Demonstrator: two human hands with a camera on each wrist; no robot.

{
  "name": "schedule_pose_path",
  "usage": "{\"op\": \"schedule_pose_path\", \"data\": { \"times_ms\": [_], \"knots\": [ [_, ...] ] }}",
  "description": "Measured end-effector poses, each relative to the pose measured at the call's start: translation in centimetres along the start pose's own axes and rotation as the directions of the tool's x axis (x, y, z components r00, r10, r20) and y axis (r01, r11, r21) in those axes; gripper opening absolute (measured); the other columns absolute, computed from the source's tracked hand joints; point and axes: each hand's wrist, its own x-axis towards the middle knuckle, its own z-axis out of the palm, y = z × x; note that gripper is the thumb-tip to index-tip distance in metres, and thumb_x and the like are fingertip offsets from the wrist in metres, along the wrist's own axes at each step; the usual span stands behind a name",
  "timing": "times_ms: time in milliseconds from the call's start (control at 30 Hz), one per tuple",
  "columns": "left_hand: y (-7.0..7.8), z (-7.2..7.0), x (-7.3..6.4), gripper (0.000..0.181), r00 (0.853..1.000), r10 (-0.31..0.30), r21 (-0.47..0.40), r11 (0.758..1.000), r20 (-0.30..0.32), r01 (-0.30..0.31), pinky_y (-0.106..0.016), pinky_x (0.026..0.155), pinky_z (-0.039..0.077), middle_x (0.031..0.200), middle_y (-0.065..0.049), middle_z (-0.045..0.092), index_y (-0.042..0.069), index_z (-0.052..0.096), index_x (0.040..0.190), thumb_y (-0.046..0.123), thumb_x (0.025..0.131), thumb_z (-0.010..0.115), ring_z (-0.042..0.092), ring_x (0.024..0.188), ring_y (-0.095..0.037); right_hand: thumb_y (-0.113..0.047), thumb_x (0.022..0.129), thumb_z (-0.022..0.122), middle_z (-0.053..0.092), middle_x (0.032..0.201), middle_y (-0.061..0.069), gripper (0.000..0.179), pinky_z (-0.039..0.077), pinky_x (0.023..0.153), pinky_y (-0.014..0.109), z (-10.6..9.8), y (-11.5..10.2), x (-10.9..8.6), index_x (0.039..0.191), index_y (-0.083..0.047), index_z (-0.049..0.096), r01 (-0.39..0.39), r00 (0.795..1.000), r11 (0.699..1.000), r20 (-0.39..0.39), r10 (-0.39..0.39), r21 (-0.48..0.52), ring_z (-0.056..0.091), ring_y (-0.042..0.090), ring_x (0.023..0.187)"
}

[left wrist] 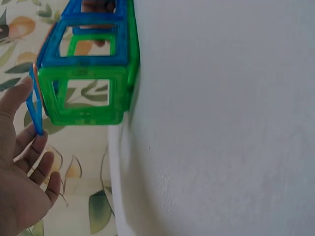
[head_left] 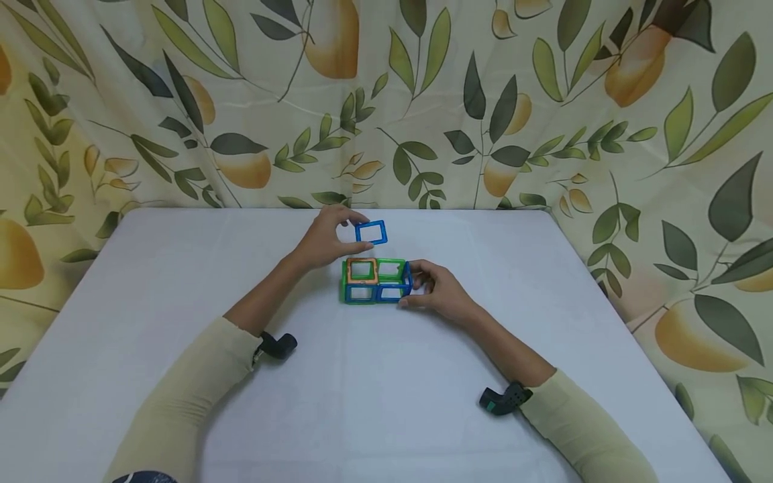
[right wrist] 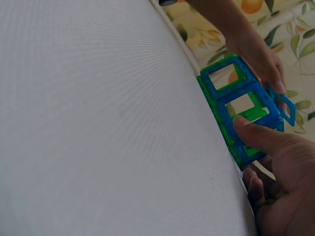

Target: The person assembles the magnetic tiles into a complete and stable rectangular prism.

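A box-shaped build of see-through square frame tiles (head_left: 362, 293), blue and green with an orange tile (head_left: 348, 270) on top, stands on the white table. My left hand (head_left: 329, 238) pinches a loose blue square tile (head_left: 384, 233) between thumb and fingers, above the build and just behind it. In the left wrist view this blue tile (left wrist: 38, 115) is seen nearly edge-on beside the build's green end (left wrist: 81, 118). My right hand (head_left: 443, 292) grips the build's right end, its thumb on the front blue tile (right wrist: 221, 110) and the other fingers around the far side.
The white-covered table (head_left: 338, 402) has its far edge close behind the build. A curtain (head_left: 423, 181) printed with leaves and fruit hangs at the back and sides. Black wrist cameras (head_left: 279, 346) sit at both cuffs.
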Motion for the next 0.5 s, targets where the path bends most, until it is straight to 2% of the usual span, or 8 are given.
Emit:
{"op": "schedule_pose_path", "data": {
  "times_ms": [200, 500],
  "knots": [
    [1.0, 0.7, -0.5, 0.053, 0.999, 0.04, -0.001, 0.999, 0.013, -0.04, -0.046, 0.099, 0.045, 0.122, -0.007, 0.063, 0.011, 0.072, 0.131, 0.037, 0.088, 0.088, 0.05, 0.118, -0.026, -0.018, 0.083, 0.092, 0.062, 0.108, 0.011, 0.07, 0.043, 0.076, 0.028, 0.0, 0.1, -0.1, 0.142, -0.004, 0.059, -0.011, 1.0, 1.0, 0.003, 0.011, -0.017, 0.052, 0.028, 0.095],
    [1.9, 1.3, -0.7, 0.053, 0.997, 0.067, 0.052, 0.996, 0.035, -0.069, -0.053, 0.103, 0.04, 0.119, -0.004, 0.065, 0.014, 0.073, 0.129, 0.04, 0.085, 0.089, 0.05, 0.119, -0.025, -0.014, 0.083, 0.092, 0.062, 0.112, 0.012, 0.071, 0.043, 0.075, 0.028, 0.0, 0.1, -0.1, 0.143, -0.002, 0.058, 0.016, 1.0, 1.0, -0.001, -0.016, 0.008, 0.053, 0.032, 0.099]
  ]
}}
